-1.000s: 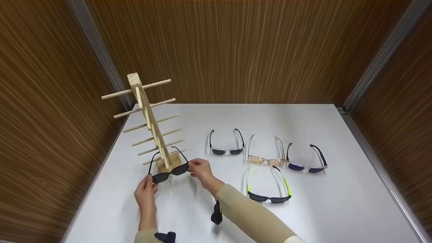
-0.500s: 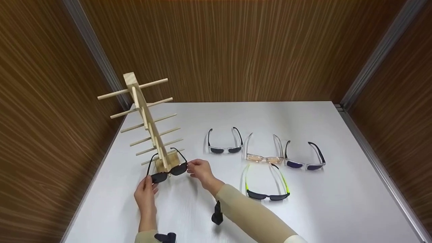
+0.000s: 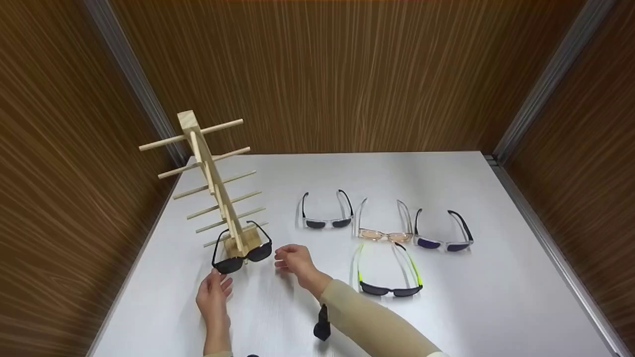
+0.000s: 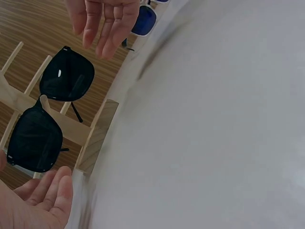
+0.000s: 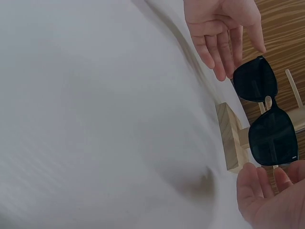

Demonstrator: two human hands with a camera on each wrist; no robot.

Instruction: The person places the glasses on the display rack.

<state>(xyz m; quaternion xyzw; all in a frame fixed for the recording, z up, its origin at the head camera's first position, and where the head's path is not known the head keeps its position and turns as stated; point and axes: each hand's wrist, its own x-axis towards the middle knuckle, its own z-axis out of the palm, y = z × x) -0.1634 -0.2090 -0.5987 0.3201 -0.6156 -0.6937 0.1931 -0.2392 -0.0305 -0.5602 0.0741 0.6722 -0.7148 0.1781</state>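
Black sunglasses (image 3: 229, 265), on peg (image 4: 44, 103), beside left grip (image 3: 212, 293)

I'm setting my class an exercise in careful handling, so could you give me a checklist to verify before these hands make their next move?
1. Bridge of the black sunglasses at the front peg: ok, the peg's tip shows between the lenses.
2. Right hand apart from them: ok, a gap shows.
3. Left hand apart from them: cannot tell; its thumb tip is right by the frame's corner.
4. Wooden rack with its base on the table: ok.
5. Green-armed sunglasses with arms unfolded: ok.
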